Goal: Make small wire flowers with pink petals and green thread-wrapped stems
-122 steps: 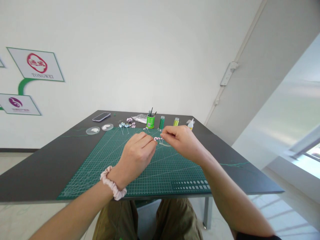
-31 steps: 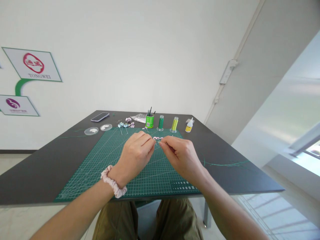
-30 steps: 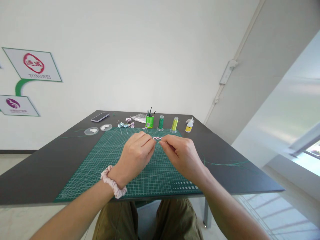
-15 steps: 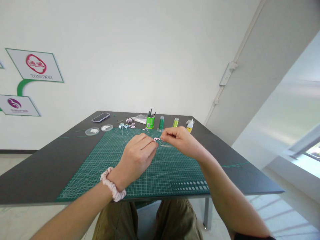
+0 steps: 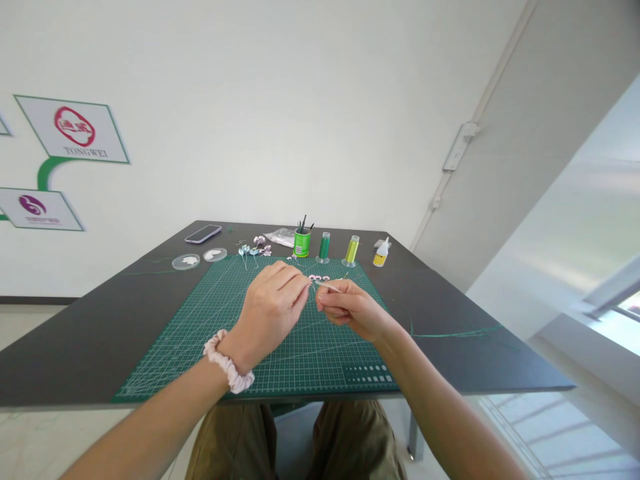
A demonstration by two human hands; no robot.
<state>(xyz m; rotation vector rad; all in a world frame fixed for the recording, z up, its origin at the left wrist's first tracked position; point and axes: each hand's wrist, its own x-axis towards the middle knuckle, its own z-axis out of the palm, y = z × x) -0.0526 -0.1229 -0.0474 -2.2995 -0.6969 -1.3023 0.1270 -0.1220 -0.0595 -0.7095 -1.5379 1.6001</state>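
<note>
My left hand [image 5: 275,308], with a pale pink scrunchie [image 5: 228,362] at its wrist, is closed in a pinch over the green cutting mat [image 5: 215,347]. A thin wire [image 5: 313,285] shows at its fingertips; the rest is hidden by the fingers. My right hand [image 5: 353,308] is closed around a slim silvery tool [image 5: 328,287] that looks like tweezers. Its tip points left, close to the left fingertips. Just beyond the hands are small pink flower pieces [image 5: 319,278], partly covered.
Blue wire-stemmed flowers [image 5: 244,251] and pink ones [image 5: 259,240] lie at the mat's back edge. Behind stand a green can [image 5: 301,244] of tools, a green thread spool [image 5: 324,247], a yellow-green spool [image 5: 352,251] and a glue bottle [image 5: 381,254]. Two shallow dishes [image 5: 185,262] and a phone [image 5: 203,234] are left.
My right hand has picked up the silvery tool from the mat and turned, its tip now at the left fingertips. The left hand stays nearly in place, still pinching.
</note>
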